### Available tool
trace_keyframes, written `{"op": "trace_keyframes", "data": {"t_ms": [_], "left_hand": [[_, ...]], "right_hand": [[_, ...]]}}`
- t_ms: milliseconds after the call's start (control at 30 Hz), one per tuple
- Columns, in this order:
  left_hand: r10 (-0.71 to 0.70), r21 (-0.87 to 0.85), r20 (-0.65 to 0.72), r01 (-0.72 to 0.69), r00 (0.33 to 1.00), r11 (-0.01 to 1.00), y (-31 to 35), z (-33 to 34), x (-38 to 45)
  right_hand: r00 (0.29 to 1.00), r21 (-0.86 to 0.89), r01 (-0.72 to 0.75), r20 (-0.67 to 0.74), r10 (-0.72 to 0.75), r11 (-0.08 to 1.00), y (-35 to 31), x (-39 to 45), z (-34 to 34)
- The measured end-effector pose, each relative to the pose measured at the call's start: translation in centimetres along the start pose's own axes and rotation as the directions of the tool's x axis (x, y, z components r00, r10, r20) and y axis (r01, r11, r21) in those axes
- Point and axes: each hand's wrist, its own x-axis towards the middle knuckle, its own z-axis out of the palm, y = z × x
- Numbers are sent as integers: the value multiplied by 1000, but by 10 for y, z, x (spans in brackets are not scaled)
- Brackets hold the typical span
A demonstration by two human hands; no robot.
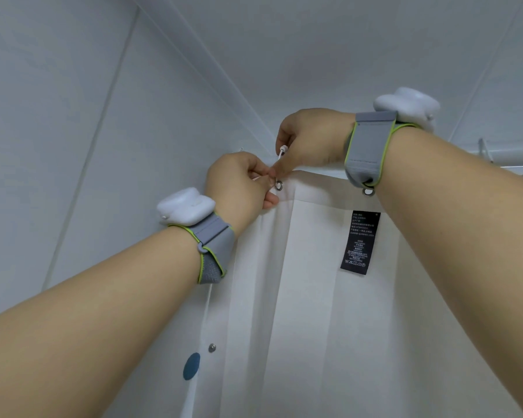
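White fabric, the shower curtain (314, 297) hangs close under the ceiling, a metal eyelet (279, 185) at its top left corner. The left grip (239, 185) pinches that corner just beside the eyelet. The right grip (311, 137), above it, pinches a thin white curtain hook (282, 150) with a beaded end. The right forearm's grey wrist strap (367, 152) hides part of the top hem. A black care label (360, 242) hangs below, its white print too small to read.
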Motion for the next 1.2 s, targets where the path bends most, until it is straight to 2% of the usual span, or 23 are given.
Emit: {"op": "trace_keyframes", "data": {"t_ms": [200, 600, 833, 967, 1067, 1133, 1200], "left_hand": [[36, 97, -49, -31, 998, 995, 0, 0, 1], [-48, -12, -45, 48, 998, 999, 5, -3, 4], [-29, 33, 11, 29, 1000, 999, 4, -6, 2], [-36, 45, -4, 36, 999, 998, 3, -6, 3], [35, 151, -31, -30, 999, 988, 1, -5, 1], [96, 248, -7, -91, 995, 964, 3, -6, -2], [110, 273, 18, -110, 994, 956, 4, -7, -3]], "right_hand": [[999, 10, 23, 27, -23, 1000, 2, 0, -3], [1000, 26, 13, -7, -12, 1000, 5, 1, -2], [999, 26, 14, 31, -15, 1000, 5, -1, -5], [999, 24, 20, 31, -20, 1000, 2, 2, -4], [999, 23, 32, 9, -33, 999, 0, 4, -2], [999, 19, 47, 0, -47, 999, 0, 5, -1], [999, 22, 51, -4, -51, 998, 0, 5, 0]]}}
